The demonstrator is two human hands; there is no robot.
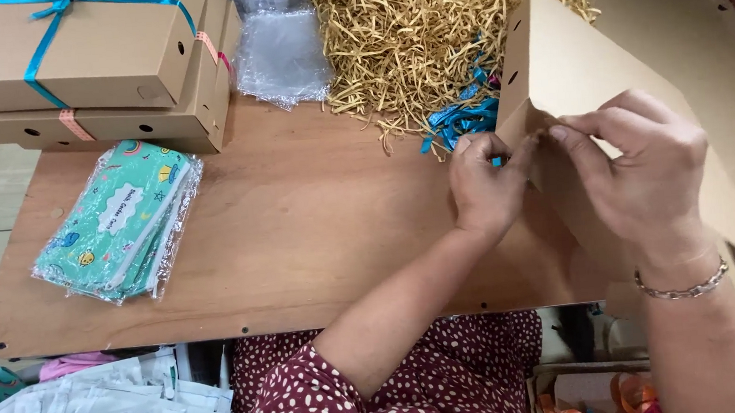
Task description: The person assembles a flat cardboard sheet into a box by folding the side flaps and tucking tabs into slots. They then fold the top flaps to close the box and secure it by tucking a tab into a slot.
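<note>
A flat brown cardboard box blank (577, 64) with round holes stands tilted at the right of the wooden table (299, 230). My left hand (483, 189) pinches a folded corner flap of it. My right hand (644, 175), with a metal bracelet on the wrist, grips the same fold from the right, fingertips almost touching those of the left. Both hands are closed on the cardboard.
Two stacked brown boxes (99, 70) sit at the back left, the top one tied with a blue ribbon. Plastic-wrapped green patterned pouches (116, 224) lie on the left. Shredded tan paper filler (422, 24), clear bags (282, 54) and blue ribbon pieces (462, 120) lie at the back.
</note>
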